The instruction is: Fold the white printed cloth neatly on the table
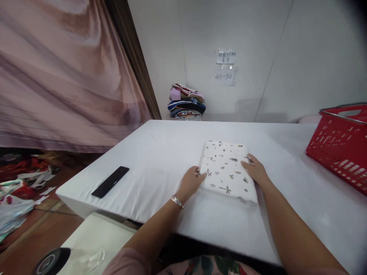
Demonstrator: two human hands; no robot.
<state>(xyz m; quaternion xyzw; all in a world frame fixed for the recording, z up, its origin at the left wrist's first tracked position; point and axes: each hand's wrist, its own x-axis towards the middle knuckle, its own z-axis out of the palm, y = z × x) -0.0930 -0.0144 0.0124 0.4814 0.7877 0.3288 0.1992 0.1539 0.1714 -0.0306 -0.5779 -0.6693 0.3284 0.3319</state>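
Note:
A folded white cloth (pixel 226 172) printed with small plants and figures lies flat on the white-covered table (pixel 155 149). My left hand (pixel 191 182), with a silver bracelet at the wrist, grips its left edge, thumb on top and fingers curled at the side. On the opposite edge, my right hand (pixel 256 170) holds the cloth the same way, its thumb resting on the upper face. The fingertips of both hands are partly hidden at the cloth's edges.
A black phone (pixel 110 181) lies on the table's left side. The red plastic basket (pixel 341 141) stands at the right. Behind the table rises a stack of folded clothes (pixel 187 102) by the wall. A pink curtain (pixel 71 76) hangs at left; a pale stool (pixel 94 236) sits below.

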